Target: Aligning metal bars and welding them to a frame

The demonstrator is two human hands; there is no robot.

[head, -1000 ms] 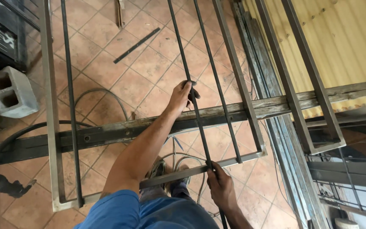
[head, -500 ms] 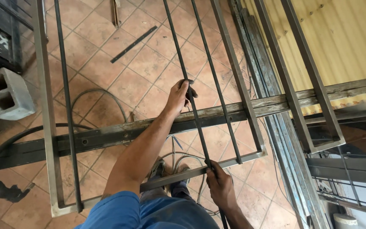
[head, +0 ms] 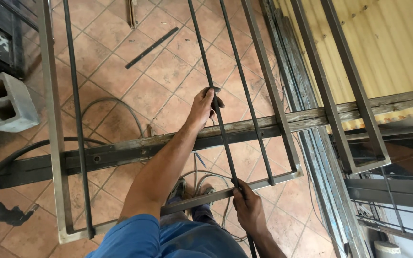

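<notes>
Both hands grip one thin dark steel bar (head: 218, 122) that runs up the middle of a rectangular metal frame (head: 53, 143). Left hand (head: 205, 106), reached forward on a bare arm with a blue sleeve at the elbow, has its fingers curled shut around the bar just above a weathered beam (head: 135, 150) that crosses under the frame. Right hand (head: 248, 208), close to the body, is closed around the bar's near end, right where it meets the frame's bottom rail (head: 201, 197). Two more thin bars stand in the frame, one just right of the held one (head: 247, 95), one far left (head: 77, 124). Below lie terracotta floor tiles (head: 168, 71), a black hose (head: 5, 162), a grey concrete block (head: 6, 101) at left and a loose flat strip (head: 151, 48) further off
</notes>
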